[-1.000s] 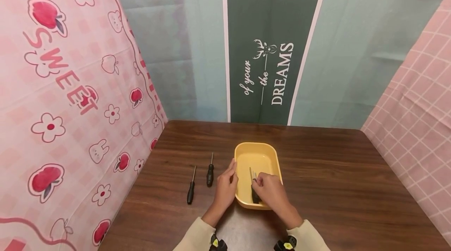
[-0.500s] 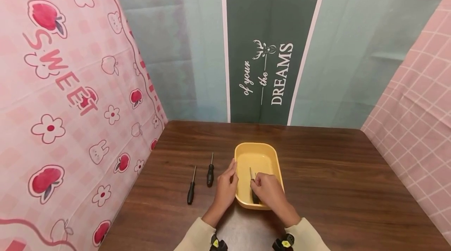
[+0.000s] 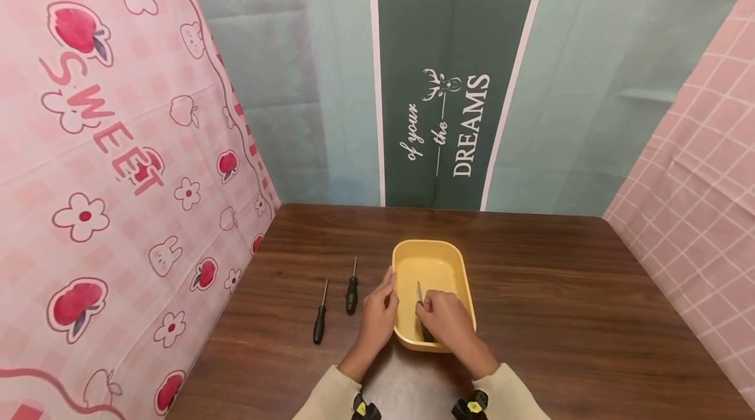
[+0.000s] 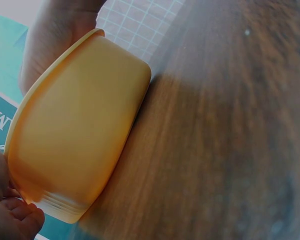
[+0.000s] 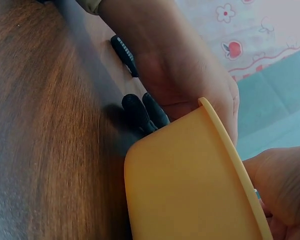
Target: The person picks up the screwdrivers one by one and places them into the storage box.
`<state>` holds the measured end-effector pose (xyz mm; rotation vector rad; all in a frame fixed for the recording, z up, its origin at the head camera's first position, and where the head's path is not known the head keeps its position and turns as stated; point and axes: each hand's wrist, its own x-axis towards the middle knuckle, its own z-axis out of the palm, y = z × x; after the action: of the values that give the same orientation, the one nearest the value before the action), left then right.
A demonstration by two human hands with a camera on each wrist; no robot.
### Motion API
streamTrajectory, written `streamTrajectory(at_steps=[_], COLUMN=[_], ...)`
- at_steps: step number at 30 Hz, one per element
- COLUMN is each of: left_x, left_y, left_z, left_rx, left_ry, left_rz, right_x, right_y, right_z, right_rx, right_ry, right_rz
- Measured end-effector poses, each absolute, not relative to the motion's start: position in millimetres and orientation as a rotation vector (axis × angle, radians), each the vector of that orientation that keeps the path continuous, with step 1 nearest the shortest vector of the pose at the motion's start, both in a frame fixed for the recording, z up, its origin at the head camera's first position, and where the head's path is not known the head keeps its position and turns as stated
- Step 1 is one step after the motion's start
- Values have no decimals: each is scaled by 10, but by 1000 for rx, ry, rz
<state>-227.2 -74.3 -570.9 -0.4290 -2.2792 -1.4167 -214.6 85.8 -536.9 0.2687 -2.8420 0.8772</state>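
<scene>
A yellow tray [image 3: 430,253] with raised walls sits on the table. My left hand [image 3: 378,316] holds its left side, thumb at the rim and fingers along the outer wall. In the left wrist view the left hand's fingers [image 4: 27,217] are bent against the tray's side. Inside the tray my right hand [image 3: 445,316] grips a screwdriver [image 3: 419,290], its metal shaft pointing away from me. Below that hand shows a dark handle [image 3: 426,335]; the rest is hidden by the hand. The right wrist view shows the right hand [image 5: 287,187] reaching over the rim.
Two black-handled screwdrivers lie left of the tray: one nearer the hand [image 3: 351,292] and one farther left [image 3: 319,325]. The brown wooden table [image 3: 560,302] ends at hanging cloths, pink printed [image 3: 135,223] on the left and green behind.
My right hand has shifted slightly left inside the tray. Several metal shafts showed beside it before; one shows now. The left hand and the tray have stayed in place.
</scene>
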Motion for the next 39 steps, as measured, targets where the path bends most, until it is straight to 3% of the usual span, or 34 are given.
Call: streamTrajectory(at_steps=[39], left_x=[-2257], left_y=[-755], left_z=[-5697], left_rx=[-408], left_ry=[-2290], left_rz=[-1438], right_x=[-2151], right_y=[829], right_z=[-5459], right_rx=[241], right_ry=[-2972], right_rz=[742])
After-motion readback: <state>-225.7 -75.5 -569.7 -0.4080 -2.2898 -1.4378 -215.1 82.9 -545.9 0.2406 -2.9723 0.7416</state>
